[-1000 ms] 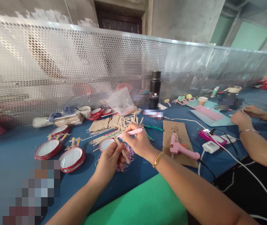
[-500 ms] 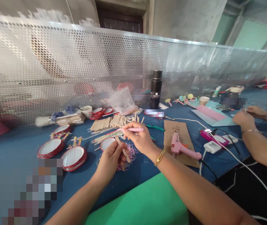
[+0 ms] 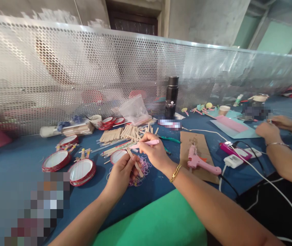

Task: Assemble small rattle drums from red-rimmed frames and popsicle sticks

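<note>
Between the thumb and fingers of my left hand (image 3: 122,171) is a flat wooden craft stick (image 3: 137,167), held at a slant. My right hand (image 3: 154,152) is closed round a pink pen (image 3: 149,142), its tip end pointing left, close to the stick's upper end. Beneath both hands lies a tangle of pink and purple rubber bands (image 3: 146,167), partly covered by my fingers. A round red-rimmed drum (image 3: 117,155) with a white face sits just behind my left hand. Behind it spreads a pile of loose craft sticks (image 3: 112,135).
More red-rimmed drums (image 3: 81,171) lie at left. To the right, a pink glue gun (image 3: 199,162) rests on cardboard (image 3: 185,140), near a power strip (image 3: 238,150) with trailing cables. A black bottle (image 3: 171,97) stands by the perforated metal screen (image 3: 135,65). Another person's hands (image 3: 267,131) work at far right.
The pink pen's tip end lifted off the stick half a second ago and is now back down near its upper end. The left hand keeps hold of the stick; the view shifted slightly.
</note>
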The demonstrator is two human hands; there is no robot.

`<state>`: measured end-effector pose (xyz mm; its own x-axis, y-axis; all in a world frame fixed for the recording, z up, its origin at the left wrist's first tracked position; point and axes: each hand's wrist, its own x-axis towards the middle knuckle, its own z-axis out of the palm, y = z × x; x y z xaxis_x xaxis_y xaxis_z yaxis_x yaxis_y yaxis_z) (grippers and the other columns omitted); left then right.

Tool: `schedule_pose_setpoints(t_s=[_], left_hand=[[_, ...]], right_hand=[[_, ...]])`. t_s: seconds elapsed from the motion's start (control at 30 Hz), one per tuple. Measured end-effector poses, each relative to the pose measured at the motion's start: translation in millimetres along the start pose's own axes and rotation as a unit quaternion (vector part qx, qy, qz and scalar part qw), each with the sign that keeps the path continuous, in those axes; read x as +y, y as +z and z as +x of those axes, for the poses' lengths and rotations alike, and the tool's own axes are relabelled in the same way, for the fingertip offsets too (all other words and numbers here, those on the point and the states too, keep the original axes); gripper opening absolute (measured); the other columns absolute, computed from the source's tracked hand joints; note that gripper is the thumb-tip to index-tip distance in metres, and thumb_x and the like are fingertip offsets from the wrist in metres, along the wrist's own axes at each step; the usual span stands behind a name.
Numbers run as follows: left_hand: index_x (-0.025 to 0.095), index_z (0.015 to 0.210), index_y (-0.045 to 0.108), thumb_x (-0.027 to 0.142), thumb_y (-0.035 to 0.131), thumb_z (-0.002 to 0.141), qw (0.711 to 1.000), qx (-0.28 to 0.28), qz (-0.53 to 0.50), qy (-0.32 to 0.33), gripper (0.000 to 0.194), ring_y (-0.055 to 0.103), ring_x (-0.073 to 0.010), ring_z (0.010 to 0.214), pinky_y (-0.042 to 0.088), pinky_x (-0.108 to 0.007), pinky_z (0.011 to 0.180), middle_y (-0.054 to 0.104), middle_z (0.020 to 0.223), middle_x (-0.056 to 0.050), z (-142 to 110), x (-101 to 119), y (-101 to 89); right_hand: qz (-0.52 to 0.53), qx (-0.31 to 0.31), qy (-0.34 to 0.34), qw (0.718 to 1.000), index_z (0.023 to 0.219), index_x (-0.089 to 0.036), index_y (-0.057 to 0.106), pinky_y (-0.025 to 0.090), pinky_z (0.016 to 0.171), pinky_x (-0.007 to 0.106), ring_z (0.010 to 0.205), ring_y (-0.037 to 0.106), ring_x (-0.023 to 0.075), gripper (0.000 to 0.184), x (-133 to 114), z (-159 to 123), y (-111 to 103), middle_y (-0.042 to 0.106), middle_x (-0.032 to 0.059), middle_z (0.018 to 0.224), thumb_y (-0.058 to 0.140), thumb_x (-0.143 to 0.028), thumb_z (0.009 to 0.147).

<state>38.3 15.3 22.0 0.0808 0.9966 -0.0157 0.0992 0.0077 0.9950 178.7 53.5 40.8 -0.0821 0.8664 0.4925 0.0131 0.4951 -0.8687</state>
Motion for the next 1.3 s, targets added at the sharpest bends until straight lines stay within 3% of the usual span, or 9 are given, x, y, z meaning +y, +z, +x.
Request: schedule_pose_setpoints(t_s=[0.33,1.3], left_hand=[[0.018,0.077,0.058,0.06,0.062,0.076,1.0,-0.006,0.002,-0.002,0.042,0.046,-0.0079,0.04,0.035,-0.017,0.039,0.057,0.049,0.004,-0.5,-1.5,-1.2],[0.018,0.076,0.057,0.063,0.06,0.077,1.0,-0.006,0.011,0.006,0.045,0.045,-0.0073,0.04,0.034,-0.017,0.039,0.056,0.048,0.004,0.3,-3.3,-1.5]], right_hand=[[-0.05,0.003,-0.015,0.999,0.064,-0.021,0.05,0.039,0.059,0.025,0.059,0.049,0.0124,0.019,4.4,1.4,-2.4,0.055,-0.0043,0.061,0.057,-0.025,0.081],[-0.05,-0.003,-0.03,0.998,0.066,-0.021,0.051,0.04,0.061,0.025,0.062,0.052,0.013,0.017,0.8,0.3,-1.7,0.056,-0.004,0.064,0.058,-0.024,0.081]])
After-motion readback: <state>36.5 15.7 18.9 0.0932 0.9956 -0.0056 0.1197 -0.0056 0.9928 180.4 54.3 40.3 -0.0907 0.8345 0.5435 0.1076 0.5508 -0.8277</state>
